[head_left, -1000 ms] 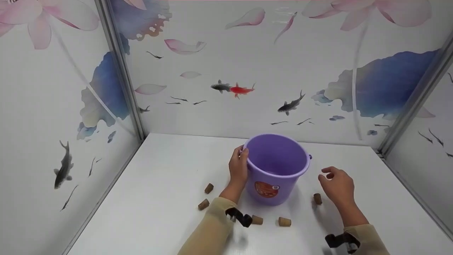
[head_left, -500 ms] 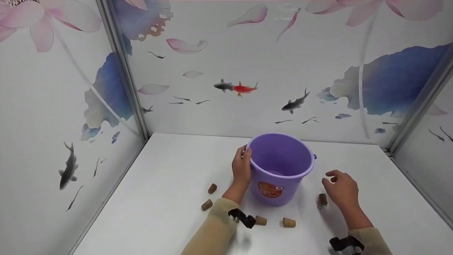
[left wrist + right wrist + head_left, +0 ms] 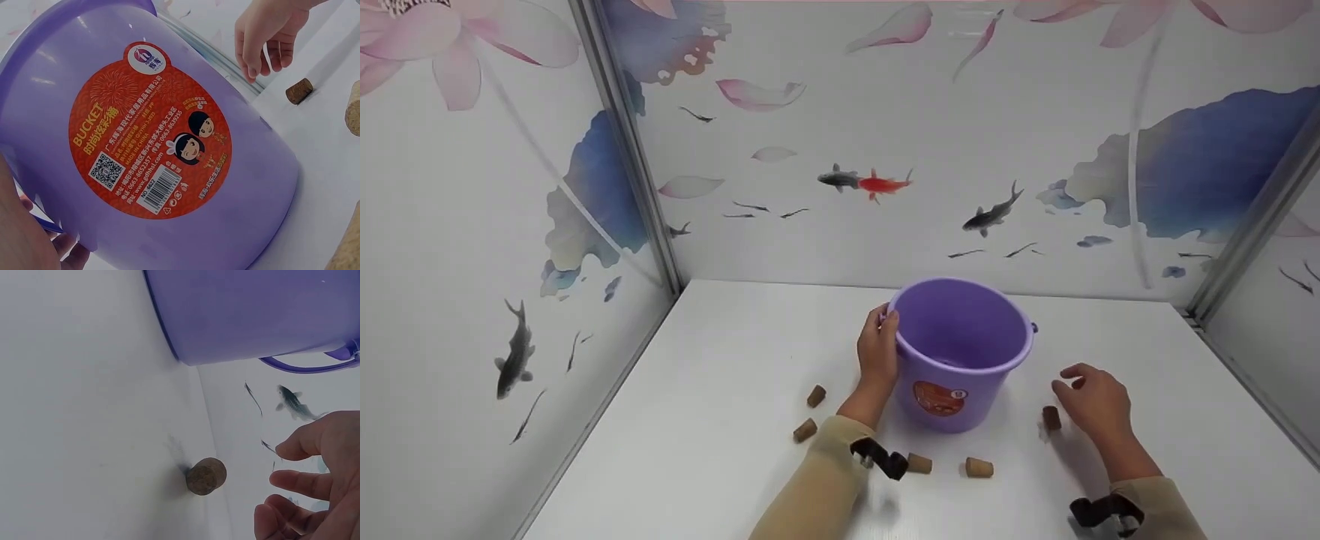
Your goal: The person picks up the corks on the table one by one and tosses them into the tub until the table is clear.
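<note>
Purple bucket (image 3: 971, 385), mouth upward, directly to the right of your left fingers and well to the left of your right ones. A round red label (image 3: 149, 135) faces the left wrist view. Your left hand (image 3: 877, 349) has its fingers and thumb clamped on the bucket's side at the rim. Your right hand (image 3: 1099, 401) is clear of the bucket; its fingers are loosely bent, thumb and index finger apart. On the white table (image 3: 750, 352), the first cork (image 3: 1051, 418) lies just nearer to you than your right fingertips. A second (image 3: 816, 396) and a third cork (image 3: 805, 430) lie to the left of your left fingers and nearer to you. A fourth (image 3: 921, 463), partly covered by the black wrist device (image 3: 881, 459), and a fifth cork (image 3: 979, 468) lie between your two hands' fingers, nearer to you than either. Beyond all your fingers rises a white wall (image 3: 810, 247) printed with fish and petals.
</note>
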Available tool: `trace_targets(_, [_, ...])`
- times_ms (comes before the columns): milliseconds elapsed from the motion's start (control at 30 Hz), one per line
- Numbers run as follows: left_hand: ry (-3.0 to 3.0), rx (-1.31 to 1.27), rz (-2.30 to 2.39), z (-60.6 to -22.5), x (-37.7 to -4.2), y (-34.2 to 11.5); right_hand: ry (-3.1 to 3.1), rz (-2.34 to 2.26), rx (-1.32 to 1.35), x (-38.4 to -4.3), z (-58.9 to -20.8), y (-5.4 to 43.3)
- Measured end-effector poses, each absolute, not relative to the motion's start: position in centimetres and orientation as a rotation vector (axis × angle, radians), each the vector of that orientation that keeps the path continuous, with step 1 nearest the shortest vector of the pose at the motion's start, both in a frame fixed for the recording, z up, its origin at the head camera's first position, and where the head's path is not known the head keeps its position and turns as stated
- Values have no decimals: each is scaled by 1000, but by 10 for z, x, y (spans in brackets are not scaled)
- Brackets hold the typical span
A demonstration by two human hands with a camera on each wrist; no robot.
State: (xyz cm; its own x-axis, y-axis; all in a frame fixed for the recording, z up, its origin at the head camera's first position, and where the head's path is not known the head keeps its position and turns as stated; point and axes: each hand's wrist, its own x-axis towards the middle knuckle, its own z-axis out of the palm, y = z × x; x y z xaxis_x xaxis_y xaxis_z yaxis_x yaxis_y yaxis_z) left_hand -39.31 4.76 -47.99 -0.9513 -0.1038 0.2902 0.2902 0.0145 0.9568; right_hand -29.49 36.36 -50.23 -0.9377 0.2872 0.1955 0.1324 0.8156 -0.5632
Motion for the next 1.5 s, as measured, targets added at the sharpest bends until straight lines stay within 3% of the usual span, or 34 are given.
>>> trace_targets(1500, [-2013,-179,-1998,-482,-394,50,-2949,854,-351,-297,-515,358])
